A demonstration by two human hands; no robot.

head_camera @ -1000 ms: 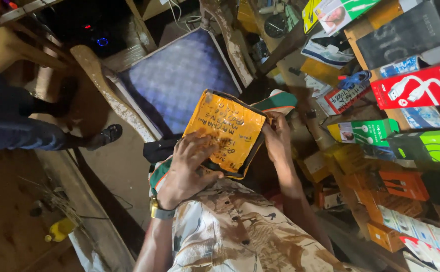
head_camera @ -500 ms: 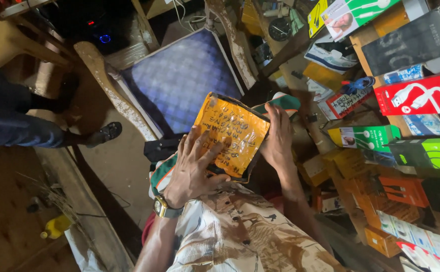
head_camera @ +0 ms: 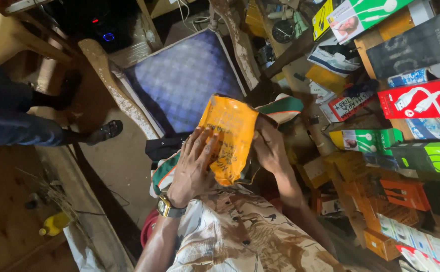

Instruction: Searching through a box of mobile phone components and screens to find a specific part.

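1. The orange padded pouch (head_camera: 228, 137) sits in the middle of the view, raised over the person's lap and tilted so its top points toward 12 o'clock; this probably keeps its printed face turned to the eyes.
2. The left hand (head_camera: 192, 166) lies at 8 o'clock of the pouch, palm flat on its face, fingers (head_camera: 203, 142) spread fairly wide and pressed on the surface rather than curled round it. It seems to steady or smooth the pouch.
3. The right hand (head_camera: 269, 147) is at 3 o'clock, touching the pouch's right edge. Its fingers go behind the pouch, so I cannot tell how far they close, though they appear to carry it from the back.
4. A gold wristwatch (head_camera: 166, 207) sits on the left wrist.
5. A green, white and orange striped cloth (head_camera: 281, 106) shows behind the pouch at 2 o'clock.
6. A blue quilted panel (head_camera: 185, 80) leans at 11 o'clock.
7. Stacked coloured boxes (head_camera: 421, 100) fill the 3 o'clock side, close at hand.
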